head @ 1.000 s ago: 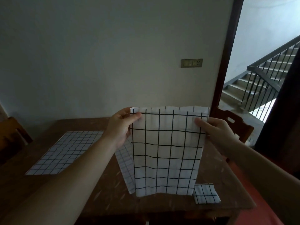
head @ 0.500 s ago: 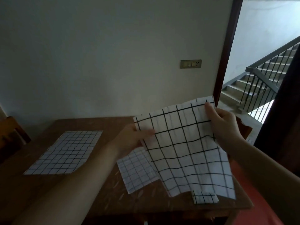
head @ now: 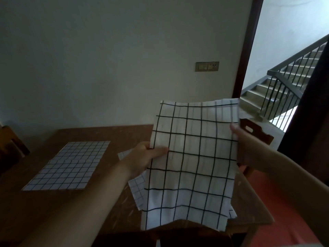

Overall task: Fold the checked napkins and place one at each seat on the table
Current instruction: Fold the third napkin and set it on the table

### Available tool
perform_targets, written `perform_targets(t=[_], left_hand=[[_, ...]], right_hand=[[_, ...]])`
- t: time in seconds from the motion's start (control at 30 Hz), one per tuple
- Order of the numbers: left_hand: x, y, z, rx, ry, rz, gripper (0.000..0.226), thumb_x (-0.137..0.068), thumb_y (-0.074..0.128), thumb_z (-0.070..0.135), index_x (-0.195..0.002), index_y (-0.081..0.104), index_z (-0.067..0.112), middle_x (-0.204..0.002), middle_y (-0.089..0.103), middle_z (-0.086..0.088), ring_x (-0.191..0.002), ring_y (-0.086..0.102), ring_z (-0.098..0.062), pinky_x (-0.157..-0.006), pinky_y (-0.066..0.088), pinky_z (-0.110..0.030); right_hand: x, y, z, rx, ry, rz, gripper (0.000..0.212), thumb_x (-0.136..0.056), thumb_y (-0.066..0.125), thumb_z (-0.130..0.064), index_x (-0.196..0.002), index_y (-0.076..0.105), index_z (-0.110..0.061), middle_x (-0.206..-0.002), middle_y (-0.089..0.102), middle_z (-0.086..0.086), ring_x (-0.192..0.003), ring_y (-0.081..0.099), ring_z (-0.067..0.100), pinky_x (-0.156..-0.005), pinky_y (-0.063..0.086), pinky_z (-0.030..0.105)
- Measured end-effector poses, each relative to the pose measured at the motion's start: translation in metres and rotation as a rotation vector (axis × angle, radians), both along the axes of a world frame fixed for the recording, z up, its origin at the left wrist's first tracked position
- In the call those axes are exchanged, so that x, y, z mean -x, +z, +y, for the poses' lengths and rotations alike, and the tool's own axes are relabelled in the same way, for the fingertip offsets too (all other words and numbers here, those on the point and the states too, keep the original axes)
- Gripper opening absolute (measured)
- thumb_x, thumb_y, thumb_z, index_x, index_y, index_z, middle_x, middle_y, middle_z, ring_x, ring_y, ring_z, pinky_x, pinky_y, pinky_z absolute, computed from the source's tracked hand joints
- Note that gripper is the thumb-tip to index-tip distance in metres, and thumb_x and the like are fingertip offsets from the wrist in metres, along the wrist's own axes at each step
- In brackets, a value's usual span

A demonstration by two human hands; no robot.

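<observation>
A white napkin with a wide black check point(head: 192, 157) hangs in the air over the right half of the wooden table point(head: 110, 136). My left hand point(head: 144, 157) pinches its left edge, thumb on the front. My right hand point(head: 243, 145) holds its right edge, fingers mostly hidden behind the cloth. Its lower end droops past the table's near edge. A small-checked napkin point(head: 137, 189) lies under it on the table, mostly hidden. Another small-checked cloth point(head: 69, 166) lies flat on the left half.
A wooden chair back point(head: 254, 132) stands at the table's right side, another chair point(head: 10, 147) at the far left. The wall is close behind the table. An open doorway on the right leads to stairs with a metal railing point(head: 284, 77).
The wide-checked napkin swung from hanging straight down to tilted, then back level and further right. Both hands slid from its top corners down to its side edges. The small folded napkin at the front right is now hidden.
</observation>
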State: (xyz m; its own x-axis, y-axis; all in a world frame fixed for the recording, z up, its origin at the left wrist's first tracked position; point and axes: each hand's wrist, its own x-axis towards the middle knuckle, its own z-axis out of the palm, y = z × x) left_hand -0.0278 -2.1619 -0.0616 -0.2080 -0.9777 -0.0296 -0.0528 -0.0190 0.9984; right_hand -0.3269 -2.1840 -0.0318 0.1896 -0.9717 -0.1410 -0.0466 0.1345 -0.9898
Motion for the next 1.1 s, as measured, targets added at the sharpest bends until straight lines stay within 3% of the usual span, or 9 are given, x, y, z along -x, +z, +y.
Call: perform_targets(t=[0.1,0.2,0.33,0.5,0.63,0.73,0.9,1.0,1.1], left_hand=[[0.0,-0.001,0.0,0.006,0.131,0.023,0.014,-0.089,0.064,0.023,-0.088,0.071,0.01,-0.082,0.075,0.0,-0.08,0.071,-0.011,-0.069,0.051,-0.021],[-0.005,-0.003,-0.002,-0.064,0.131,-0.047,0.017,-0.092,0.062,0.027,-0.091,0.07,0.013,-0.085,0.075,0.001,-0.075,0.071,-0.006,-0.062,0.05,-0.019],[-0.012,-0.008,-0.002,-0.159,0.1,-0.055,0.017,-0.085,0.069,0.008,-0.101,0.065,0.008,-0.085,0.077,-0.001,-0.075,0.073,-0.009,-0.057,0.054,-0.018],[-0.007,-0.013,-0.004,-0.202,0.209,0.005,0.02,-0.086,0.067,0.001,-0.075,0.055,0.012,-0.056,0.07,0.005,-0.047,0.064,0.002,-0.045,0.05,-0.013],[-0.011,-0.016,-0.009,-0.224,0.307,0.068,0.011,-0.085,0.07,0.004,-0.086,0.063,0.013,-0.086,0.071,-0.006,-0.08,0.066,-0.017,-0.072,0.05,-0.029],[-0.012,-0.017,-0.012,-0.256,0.38,0.061,0.021,-0.084,0.072,0.008,-0.104,0.067,0.007,-0.091,0.068,-0.01,-0.08,0.063,-0.021,-0.068,0.052,-0.031],[-0.012,-0.022,-0.018,-0.178,0.493,-0.04,0.016,-0.079,0.078,0.019,-0.092,0.071,0.013,-0.098,0.071,-0.008,-0.092,0.065,-0.022,-0.072,0.052,-0.031],[-0.005,-0.017,-0.02,-0.082,0.532,-0.055,0.017,-0.08,0.077,0.025,-0.093,0.074,0.016,-0.101,0.071,0.0,-0.101,0.062,-0.017,-0.091,0.046,-0.035],[0.0,-0.009,-0.018,0.053,0.549,0.011,0.023,-0.08,0.076,0.021,-0.102,0.074,0.017,-0.109,0.069,0.006,-0.106,0.058,-0.01,-0.092,0.035,-0.028]], right_hand=[[0.002,-0.024,0.007,-0.023,0.184,0.279,0.045,-0.072,0.064,-0.035,-0.105,0.062,-0.004,-0.102,0.064,0.022,-0.093,0.064,0.033,-0.08,0.055,0.043],[-0.002,-0.034,0.004,-0.03,0.104,0.206,0.036,-0.079,0.067,-0.021,-0.108,0.064,0.001,-0.109,0.068,0.023,-0.097,0.068,0.033,-0.081,0.058,0.04],[-0.006,-0.039,0.001,0.035,0.022,0.248,0.019,-0.09,0.062,-0.016,-0.102,0.068,-0.002,-0.102,0.071,0.019,-0.089,0.071,0.027,-0.069,0.059,0.031],[-0.008,-0.053,0.002,0.159,-0.049,0.269,0.018,-0.091,0.06,-0.026,-0.099,0.073,-0.015,-0.098,0.074,0.007,-0.094,0.071,0.022,-0.091,0.055,0.046],[-0.01,-0.058,0.003,0.211,-0.111,0.276,0.014,-0.093,0.059,-0.021,-0.097,0.072,-0.017,-0.097,0.074,0.003,-0.094,0.07,0.02,-0.092,0.053,0.047],[-0.011,-0.059,0.003,0.244,-0.198,0.234,0.013,-0.092,0.06,-0.018,-0.095,0.072,-0.02,-0.096,0.073,0.0,-0.094,0.068,0.017,-0.086,0.053,0.038],[-0.013,-0.06,0.004,0.28,-0.284,0.193,0.009,-0.089,0.064,-0.015,-0.095,0.068,-0.02,-0.092,0.07,-0.002,-0.086,0.066,0.011,-0.067,0.045,0.02],[-0.012,-0.061,0.004,0.263,-0.37,0.163,0.034,-0.083,0.072,-0.013,-0.112,0.056,-0.021,-0.092,0.069,-0.004,-0.084,0.067,0.009,-0.067,0.049,0.022],[-0.009,-0.06,0.005,0.246,-0.363,0.143,0.042,-0.081,0.073,-0.013,-0.117,0.054,-0.025,-0.092,0.071,-0.002,-0.081,0.068,0.008,-0.064,0.05,0.021]])
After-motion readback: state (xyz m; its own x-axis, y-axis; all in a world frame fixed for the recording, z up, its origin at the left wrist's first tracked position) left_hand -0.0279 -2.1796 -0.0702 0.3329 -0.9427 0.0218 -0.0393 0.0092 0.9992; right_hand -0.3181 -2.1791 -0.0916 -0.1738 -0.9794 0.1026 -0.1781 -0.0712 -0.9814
